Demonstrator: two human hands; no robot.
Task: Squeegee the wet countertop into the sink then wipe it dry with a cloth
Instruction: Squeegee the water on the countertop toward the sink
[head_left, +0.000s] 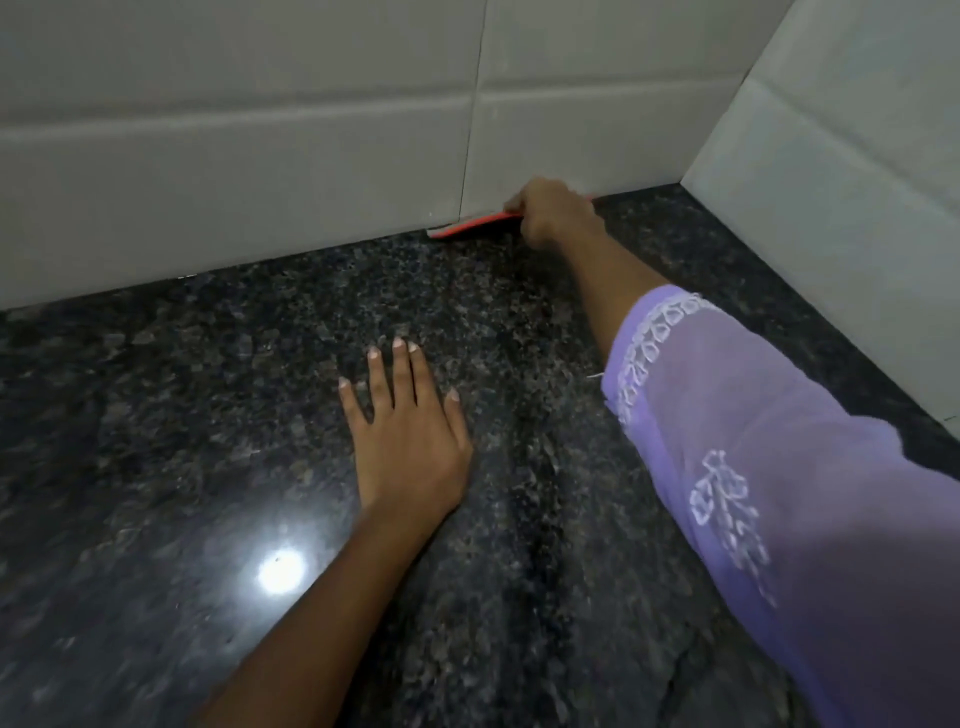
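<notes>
Red flat-bladed plastic squeegee (475, 224): gripped in right hand (553, 215), fingers curled round its near end so that the handle is hidden; blade projecting leftward from the knuckles, long axis running along the foot of the pale grey tiled back wall (260, 171), its far edge at or against the wall-to-counter joint, contact with the stone not resolvable. Dark speckled polished granite countertop (208, 415): spreading from the blade toward the viewer, sheen and a bright lamp reflection well to the near side of the left fingers. Left hand (408, 431): flat on the stone, fingers straight and slightly spread, holding nothing, well apart from the blade and nearer the viewer than it. Right arm in lilac embroidered sleeve (753, 467), extended toward the corner with the side wall (831, 182). Sink and cloth: not in view. Judgement: right hand alone placed for the stroke; blade lying crosswise to a pull toward the viewer, left palm likely serving as a brace
</notes>
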